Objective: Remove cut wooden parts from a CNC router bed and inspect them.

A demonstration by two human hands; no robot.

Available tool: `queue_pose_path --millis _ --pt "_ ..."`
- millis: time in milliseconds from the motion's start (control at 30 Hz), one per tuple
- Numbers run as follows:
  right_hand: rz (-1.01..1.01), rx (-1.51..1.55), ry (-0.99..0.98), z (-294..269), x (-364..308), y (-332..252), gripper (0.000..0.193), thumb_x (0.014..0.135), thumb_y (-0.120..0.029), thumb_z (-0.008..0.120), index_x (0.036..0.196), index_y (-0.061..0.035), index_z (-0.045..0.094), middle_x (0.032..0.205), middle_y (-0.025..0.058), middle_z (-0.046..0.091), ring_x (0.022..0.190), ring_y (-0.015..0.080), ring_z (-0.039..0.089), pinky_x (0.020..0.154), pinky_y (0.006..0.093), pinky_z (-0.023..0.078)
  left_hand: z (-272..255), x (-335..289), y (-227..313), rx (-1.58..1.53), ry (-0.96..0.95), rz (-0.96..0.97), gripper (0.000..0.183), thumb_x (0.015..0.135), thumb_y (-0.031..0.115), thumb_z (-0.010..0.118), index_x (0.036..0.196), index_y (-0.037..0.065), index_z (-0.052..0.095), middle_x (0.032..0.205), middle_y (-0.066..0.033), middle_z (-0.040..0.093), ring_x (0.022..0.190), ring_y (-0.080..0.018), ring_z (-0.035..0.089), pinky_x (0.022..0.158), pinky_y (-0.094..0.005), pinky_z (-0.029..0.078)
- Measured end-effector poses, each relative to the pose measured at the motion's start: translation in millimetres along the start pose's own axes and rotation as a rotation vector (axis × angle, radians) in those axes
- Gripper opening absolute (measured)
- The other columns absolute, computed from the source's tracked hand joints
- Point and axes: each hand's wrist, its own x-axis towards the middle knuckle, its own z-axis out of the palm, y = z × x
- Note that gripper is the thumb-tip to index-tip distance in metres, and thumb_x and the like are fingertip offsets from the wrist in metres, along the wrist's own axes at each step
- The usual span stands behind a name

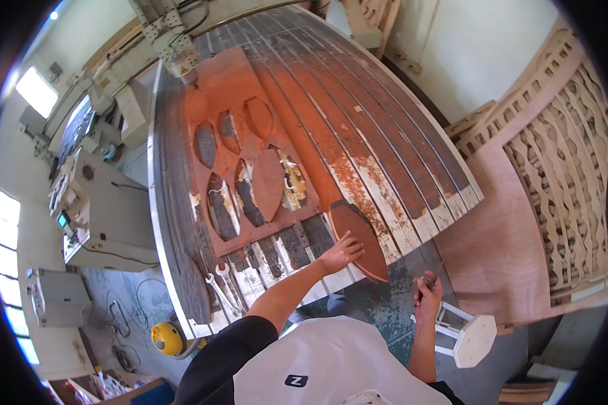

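Workshop, slatted worktop [385,135] centre frame. My left hand [341,253] lies spread on a freed leaf-shaped piece [361,239] at its lower edge; one still sits in the cut sheet [213,108] — right hand [427,291] grips a small tool.

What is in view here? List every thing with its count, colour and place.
Leaf-shaped wooden cutout: one, reddish-brown, at the near edge of the machine bed, under the left hand.
Second leaf-shaped cutout: one, reddish-brown, lying on the cut sheet.
Cut sheet: one, orange-red with leaf-shaped holes, on the bed's left half.
Machine bed: one, slatted, dusty red and white, centre.
Router head: one, grey, at the sheet's far end.
Wrenches: two or so, silver, on the bed's near left corner.
Control cabinet: one, grey, left.
Stool: one, white, lower right.
Carved panels: several, pale wood, leaning at right.
Left hand: flat on the cutout.
Right hand: closed around a small thin tool, its kind unclear.
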Motion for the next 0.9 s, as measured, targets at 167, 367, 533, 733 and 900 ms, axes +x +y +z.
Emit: queue_pose_path --millis 167,367,533,733,900 --pt "0.028 -0.103 -0.035 4 20 14 0.021 0.096 -0.023 0.056 0.084 -0.006 0.054 0.061 0.003 0.054 0.041 0.0089 0.045 0.035 0.022 0.028 -4 -21 -8 -0.075 -0.073 0.007 0.048 0.077 0.013 0.067 0.122 0.002 0.056 0.13 -0.0153 0.05 0.126 -0.033 0.042 0.111 -0.0522 0.027" --pt "0.069 -0.298 -0.045 26 52 19 0.033 0.098 -0.032 0.051 0.072 -0.012 0.047 0.053 -0.0024 0.04 0.039 0.0073 0.039 0.033 0.0232 0.026 -61 -41 -74 0.103 0.467 -0.874 0.047 0.073 0.014 0.068 0.114 -0.001 0.052 0.119 -0.0224 0.05 0.115 -0.0402 0.046 0.095 -0.0495 0.039" --pt "0.006 -0.484 -0.131 35 82 28 0.028 0.093 -0.024 0.061 0.071 -0.0103 0.049 0.052 -0.0024 0.042 0.041 0.0065 0.039 0.035 0.0241 0.029 -61 -71 -152 0.279 0.541 -1.469 0.074 0.069 0.023 0.074 0.129 -0.003 0.04 0.127 -0.026 0.044 0.121 -0.0417 0.042 0.1 -0.0484 0.036" --pt "-0.492 -0.944 -0.197 65 98 16 0.029 0.079 -0.013 0.073 0.101 0.0013 0.061 0.056 0.0025 0.052 0.05 0.0102 0.047 0.047 0.0275 0.038 -82 -63 -183 0.045 0.491 -1.919 0.098 0.062 0.034 0.085 0.137 0.002 0.031 0.124 -0.0215 0.046 0.119 -0.0364 0.045 0.096 -0.0485 0.04" --pt "-0.414 -0.932 -0.178 76 106 8 0.032 0.084 -0.016 0.068 0.109 0.0028 0.059 0.06 0.0068 0.055 0.051 0.0126 0.048 0.05 0.0297 0.04 -88 -46 -192 0.211 0.724 -1.798 0.075 0.062 0.022 0.084 0.12 0.002 0.041 0.109 -0.0199 0.054 0.103 -0.0389 0.055 0.088 -0.0443 0.048"
